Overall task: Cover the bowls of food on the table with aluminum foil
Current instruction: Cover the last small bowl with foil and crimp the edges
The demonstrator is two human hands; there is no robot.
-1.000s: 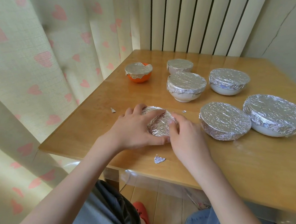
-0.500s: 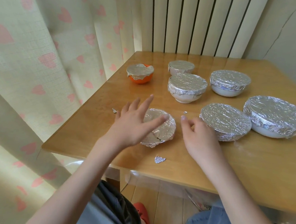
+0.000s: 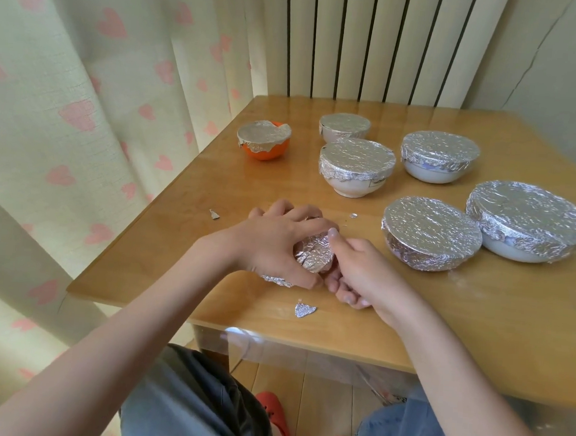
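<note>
The foil-wrapped bowl (image 3: 314, 255) sat near the front edge of the wooden table (image 3: 476, 317), clasped between both hands. The left hand (image 3: 274, 247) lay over its top, fingers spread and curled round the far side, thumb along the near rim; the right hand (image 3: 361, 273) pressed in from the other side, thumb up against the foil and fingers tucked under. Six more covered bowls stood beyond: an orange bowl (image 3: 265, 145), three white ones behind, and two larger on the right. Three foil scraps lay around the hands, the biggest scrap (image 3: 304, 310) just in front.
</note>
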